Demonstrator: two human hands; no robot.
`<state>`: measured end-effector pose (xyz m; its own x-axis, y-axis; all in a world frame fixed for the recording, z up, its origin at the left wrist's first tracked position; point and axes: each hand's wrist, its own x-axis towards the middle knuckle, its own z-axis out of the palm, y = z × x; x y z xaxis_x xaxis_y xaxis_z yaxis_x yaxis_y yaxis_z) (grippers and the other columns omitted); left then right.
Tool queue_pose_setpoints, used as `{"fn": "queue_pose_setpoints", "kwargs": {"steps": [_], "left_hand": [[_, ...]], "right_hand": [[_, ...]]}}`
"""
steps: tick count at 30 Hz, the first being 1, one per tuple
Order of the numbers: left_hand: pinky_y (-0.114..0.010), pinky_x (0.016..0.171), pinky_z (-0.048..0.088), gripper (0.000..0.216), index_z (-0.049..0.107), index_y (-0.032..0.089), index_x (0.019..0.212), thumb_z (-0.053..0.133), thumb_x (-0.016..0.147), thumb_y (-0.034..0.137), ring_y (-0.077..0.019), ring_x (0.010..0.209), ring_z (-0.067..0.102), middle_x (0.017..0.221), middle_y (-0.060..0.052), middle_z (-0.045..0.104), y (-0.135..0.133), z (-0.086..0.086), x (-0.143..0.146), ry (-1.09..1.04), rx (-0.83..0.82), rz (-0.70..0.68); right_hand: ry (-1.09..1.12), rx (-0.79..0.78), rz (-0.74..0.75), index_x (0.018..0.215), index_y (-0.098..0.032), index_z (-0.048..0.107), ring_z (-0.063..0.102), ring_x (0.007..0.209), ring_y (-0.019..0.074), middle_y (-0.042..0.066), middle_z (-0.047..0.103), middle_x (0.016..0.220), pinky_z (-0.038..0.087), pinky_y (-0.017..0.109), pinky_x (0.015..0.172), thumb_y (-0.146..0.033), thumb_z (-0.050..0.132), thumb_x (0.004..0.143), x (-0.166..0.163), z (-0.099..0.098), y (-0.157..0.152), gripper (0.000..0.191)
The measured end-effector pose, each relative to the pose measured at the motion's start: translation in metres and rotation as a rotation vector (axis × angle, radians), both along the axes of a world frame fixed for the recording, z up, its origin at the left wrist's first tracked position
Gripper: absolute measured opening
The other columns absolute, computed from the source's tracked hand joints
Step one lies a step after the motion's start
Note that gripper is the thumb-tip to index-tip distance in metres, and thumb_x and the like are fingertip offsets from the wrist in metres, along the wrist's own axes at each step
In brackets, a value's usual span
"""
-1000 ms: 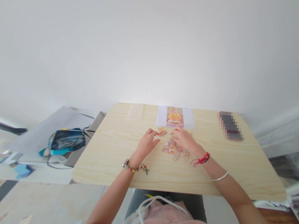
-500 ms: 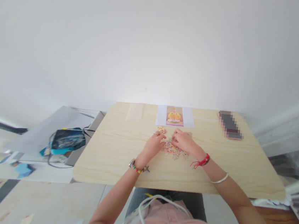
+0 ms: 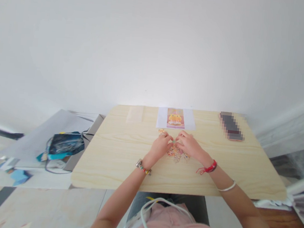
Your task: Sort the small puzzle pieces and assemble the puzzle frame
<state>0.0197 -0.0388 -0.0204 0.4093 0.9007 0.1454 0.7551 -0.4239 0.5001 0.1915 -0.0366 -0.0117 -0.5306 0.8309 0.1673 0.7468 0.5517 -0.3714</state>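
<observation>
Clock set on the pile, twelve toward the wall.

Loose jigsaw pieces [image 3: 175,152], small and many-coloured, lie in a heap near the middle of the wood-grain table [image 3: 109,156]. The heap sits between the two hands and just on the wearer's side of their fingertips. A smaller cluster [image 3: 161,131] of pieces lies between ten and eleven, just past the left knuckles and partly covered by them.

Left hand [image 3: 162,144] at nine to ten o'clock: palm down, fingers curled, thumb and fingertips brought close together at the heap's edge. Right hand [image 3: 188,145] at two: the same curl, thumb near index, tips facing the left hand's. A greenish piece [image 3: 173,141] shows in the narrow gap between the two sets of fingertips, at about twelve. Too small from this height to tell whether either hand has hold of it or it simply lies there; how near to closed each pinch is, I cannot tell either.

At twelve, beyond the hands, a white sheet [image 3: 189,118] lies flat, bearing a printed picture [image 3: 175,119] of a yellow figure. Pale rectangular sheet [image 3: 135,114] at ten; phone [image 3: 231,127], its screen masked, at two, well apart from the work.

Judgement: the step in hand reads as two-handed fingering of single pieces at the heap's far edge. The next move calls for a light fingertip pinch, neighbouring pieces left undisturbed.
</observation>
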Motion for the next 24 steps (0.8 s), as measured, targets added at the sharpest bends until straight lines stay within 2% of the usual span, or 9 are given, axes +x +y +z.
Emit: {"fn": "queue_pose_setpoints", "kwargs": {"steps": [4,8,12,15,19,21,24], "left_hand": [[-0.030,0.075,0.047,0.014,0.060,0.018,0.087,0.054,0.075,0.016,-0.0168,0.082,0.056,0.088,-0.005,0.052,0.003,0.003,0.013,0.038,0.024,-0.022],[-0.029,0.072,0.046,0.017,0.059,0.018,0.093,0.052,0.078,0.018,-0.0174,0.081,0.056,0.092,-0.007,0.053,0.013,0.006,0.037,0.104,0.051,-0.100],[-0.026,0.069,0.045,0.019,0.058,0.016,0.094,0.043,0.083,0.020,-0.0170,0.080,0.055,0.093,-0.008,0.054,0.024,0.007,0.064,0.224,0.040,-0.122],[-0.025,0.067,0.045,0.019,0.057,0.014,0.092,0.041,0.085,0.020,-0.0169,0.080,0.054,0.092,-0.008,0.054,0.026,0.008,0.074,0.259,0.034,-0.117],[-0.025,0.071,0.045,0.021,0.056,0.015,0.099,0.043,0.085,0.022,-0.0167,0.085,0.054,0.099,-0.009,0.052,0.022,0.012,0.060,0.255,0.036,-0.086],[-0.026,0.077,0.044,0.025,0.053,0.017,0.106,0.049,0.081,0.021,-0.0167,0.089,0.054,0.103,-0.008,0.052,0.018,0.014,0.043,0.224,0.034,-0.028],[-0.026,0.078,0.044,0.027,0.054,0.017,0.106,0.053,0.079,0.018,-0.0158,0.089,0.055,0.103,-0.007,0.051,0.010,0.018,0.013,0.188,-0.033,0.070]], "right_hand": [[0.092,0.006,-0.014,0.089,-0.017,0.059,0.051,0.083,0.0166,0.006,0.051,0.090,0.041,0.030,0.077,-0.021,0.051,0.080,0.015,-0.006,-0.004,0.012],[0.147,0.019,-0.068,0.092,-0.018,0.059,0.052,0.084,0.0173,0.006,0.051,0.091,0.043,0.031,0.077,-0.020,0.050,0.080,0.039,-0.011,-0.001,0.015],[0.134,0.078,-0.128,0.091,-0.018,0.060,0.052,0.084,0.0174,0.006,0.051,0.090,0.043,0.032,0.078,-0.020,0.049,0.080,0.063,-0.015,0.006,0.016],[0.100,0.097,-0.140,0.090,-0.017,0.060,0.053,0.085,0.0174,0.006,0.051,0.091,0.044,0.032,0.078,-0.020,0.048,0.081,0.072,-0.021,0.011,0.015],[0.054,0.102,-0.159,0.090,-0.017,0.060,0.053,0.085,0.0170,0.006,0.051,0.092,0.044,0.031,0.078,-0.020,0.047,0.082,0.075,-0.026,0.013,0.015],[0.034,0.103,-0.166,0.089,-0.017,0.060,0.053,0.084,0.0171,0.007,0.051,0.093,0.044,0.031,0.078,-0.019,0.047,0.081,0.075,-0.026,0.012,0.015],[0.031,0.104,-0.171,0.090,-0.017,0.061,0.053,0.084,0.0171,0.007,0.051,0.093,0.043,0.031,0.078,-0.019,0.047,0.082,0.071,-0.020,0.007,0.016]]}}
